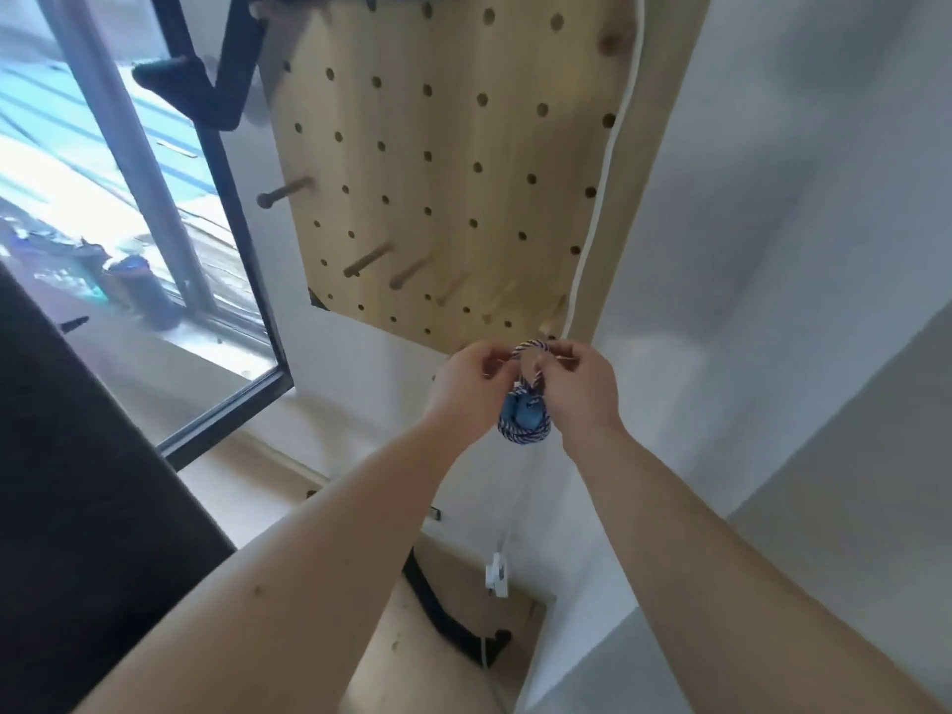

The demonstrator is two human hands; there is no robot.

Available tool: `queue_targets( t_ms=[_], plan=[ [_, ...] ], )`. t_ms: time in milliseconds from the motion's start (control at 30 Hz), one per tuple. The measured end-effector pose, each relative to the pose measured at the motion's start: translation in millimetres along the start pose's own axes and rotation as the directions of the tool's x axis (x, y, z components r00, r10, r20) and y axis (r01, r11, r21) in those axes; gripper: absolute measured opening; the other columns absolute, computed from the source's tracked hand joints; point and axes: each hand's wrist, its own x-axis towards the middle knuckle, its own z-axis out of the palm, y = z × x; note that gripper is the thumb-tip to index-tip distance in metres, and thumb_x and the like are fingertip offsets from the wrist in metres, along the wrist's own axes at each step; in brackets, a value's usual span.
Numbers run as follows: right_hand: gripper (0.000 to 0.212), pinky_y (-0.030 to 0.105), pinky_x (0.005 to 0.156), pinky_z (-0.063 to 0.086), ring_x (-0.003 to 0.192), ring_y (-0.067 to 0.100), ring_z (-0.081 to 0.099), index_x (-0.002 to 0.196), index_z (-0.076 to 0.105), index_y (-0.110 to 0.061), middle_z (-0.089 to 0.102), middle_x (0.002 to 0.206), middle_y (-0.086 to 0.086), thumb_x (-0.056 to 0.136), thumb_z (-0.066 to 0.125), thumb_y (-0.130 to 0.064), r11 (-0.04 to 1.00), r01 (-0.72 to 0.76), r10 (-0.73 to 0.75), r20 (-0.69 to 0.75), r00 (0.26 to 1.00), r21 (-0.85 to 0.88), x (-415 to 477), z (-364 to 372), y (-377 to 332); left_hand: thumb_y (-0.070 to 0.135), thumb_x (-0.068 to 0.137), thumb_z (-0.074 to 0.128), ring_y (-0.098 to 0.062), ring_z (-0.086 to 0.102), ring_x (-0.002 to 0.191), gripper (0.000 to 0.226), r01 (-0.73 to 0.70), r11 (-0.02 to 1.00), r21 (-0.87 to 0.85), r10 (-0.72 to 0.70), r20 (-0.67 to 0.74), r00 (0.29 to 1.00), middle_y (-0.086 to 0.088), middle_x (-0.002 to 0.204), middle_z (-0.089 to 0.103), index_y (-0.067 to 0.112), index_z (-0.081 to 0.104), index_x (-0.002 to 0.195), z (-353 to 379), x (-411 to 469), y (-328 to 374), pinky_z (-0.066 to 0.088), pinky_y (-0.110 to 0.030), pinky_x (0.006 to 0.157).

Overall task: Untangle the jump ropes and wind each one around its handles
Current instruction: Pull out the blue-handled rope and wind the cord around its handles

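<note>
A jump rope (524,420) with blue handles and a striped blue-and-white cord wound round them hangs between my two hands, just below the wooden pegboard (443,162). A loop of the cord (530,347) arches upward between my fingers. My left hand (476,376) pinches the left end of that loop. My right hand (577,378) pinches its right end. The loop sits close to a wooden peg (548,322) at the board's bottom right corner; whether it touches the peg is unclear.
Several wooden pegs (368,260) stick out of the pegboard. A white cable (613,141) runs down its right edge to a plug (497,572) below. A black-framed window (154,208) is at left, a white wall at right, a wooden surface (448,657) beneath.
</note>
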Motion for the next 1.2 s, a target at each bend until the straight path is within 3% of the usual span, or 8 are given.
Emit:
queue_targets(
  t_ms=[300,467,567,733,967,1033,1100,1200],
  plan=[
    [0.011,0.012,0.06,0.043,0.075,0.005,0.06,0.1,0.067,-0.023,0.063,0.086,-0.011,0.097,0.059,-0.017,0.998,-0.023,0.034,-0.186,0.982,0.061,43.3,17.0,16.3,0.032,0.092,0.06,-0.005,0.068,0.087,0.018,0.004,0.999,0.036,-0.002,-0.043,0.999,0.015,0.09,0.073,0.032,0.073,0.105,32.4,60.5,-17.5,0.059,-0.038,0.082],
    [0.014,0.013,0.059,0.042,0.072,-0.002,0.058,0.1,0.07,-0.024,0.061,0.08,-0.018,0.097,0.058,-0.017,0.992,-0.068,0.091,-0.229,0.969,0.106,63.9,25.6,16.8,0.035,0.095,0.058,-0.005,0.067,0.087,0.022,0.002,0.998,0.07,0.001,-0.045,0.999,0.014,0.094,0.073,0.03,0.072,0.111,41.8,76.3,-17.3,0.057,-0.032,0.078],
    [0.016,0.016,0.066,0.048,0.08,0.005,0.066,0.101,0.075,-0.024,0.068,0.086,-0.014,0.095,0.061,-0.019,0.987,-0.088,0.119,-0.239,0.964,0.138,74.2,29.6,17.2,0.034,0.096,0.057,-0.006,0.067,0.087,0.022,0.033,0.998,0.061,-0.03,-0.041,0.999,0.012,0.095,0.073,0.029,0.072,0.112,45.3,89.9,-18.5,0.055,-0.028,0.074],
    [0.021,0.009,0.057,0.04,0.071,-0.003,0.059,0.107,0.077,-0.028,0.064,0.078,-0.019,0.096,0.06,-0.022,0.984,-0.122,0.151,-0.248,0.957,0.129,86.7,30.8,25.0,0.028,0.098,0.055,-0.016,0.067,0.095,0.024,0.16,0.981,-0.107,-0.151,0.086,0.985,0.003,0.103,0.073,0.025,0.071,0.116,63.6,108.0,-19.7,0.053,-0.03,0.077],
    [0.016,0.029,0.077,0.055,0.082,0.013,0.067,0.092,0.078,-0.03,0.065,0.076,-0.02,0.094,0.063,-0.025,0.977,-0.126,0.171,-0.288,0.942,0.17,100.3,33.5,28.5,0.038,0.092,0.063,-0.015,0.071,0.089,0.019,0.227,0.954,-0.193,-0.217,0.074,0.973,0.007,0.092,0.076,0.032,0.075,0.105,80.6,123.2,-21.1,0.06,-0.042,0.084],
    [0.017,0.031,0.082,0.055,0.091,0.017,0.069,0.092,0.075,-0.031,0.07,0.086,-0.014,0.092,0.062,-0.02,0.98,-0.133,0.173,-0.3,0.938,0.149,99.1,33.2,30.5,0.052,0.089,0.058,-0.018,0.07,0.094,0.032,0.188,0.98,-0.068,-0.184,0.069,0.981,0.006,0.099,0.074,0.033,0.072,0.112,78.6,117.8,-21.8,0.059,-0.042,0.084],
    [0.026,0.027,0.087,0.051,0.103,0.017,0.066,0.11,0.074,-0.024,0.072,0.107,-0.006,0.091,0.059,-0.013,0.979,-0.155,0.19,-0.304,0.934,0.135,91.2,32.3,35.0,0.068,0.083,0.052,-0.021,0.065,0.105,0.054,0.139,0.986,0.087,-0.143,0.045,0.989,0.002,0.115,0.07,0.035,0.065,0.124,74.6,107.5,-25.8,0.056,-0.045,0.089],
    [0.036,0.025,0.086,0.046,0.11,0.018,0.064,0.122,0.067,-0.019,0.068,0.114,-0.005,0.088,0.064,-0.01,0.968,-0.206,0.239,-0.269,0.933,0.147,71.0,30.0,41.6,0.051,0.093,0.055,-0.027,0.05,0.128,0.055,0.175,0.973,0.147,-0.173,-0.029,0.985,-0.005,0.142,0.051,0.028,0.047,0.143,63.7,82.8,-30.6,0.042,-0.037,0.105]
  ],
)
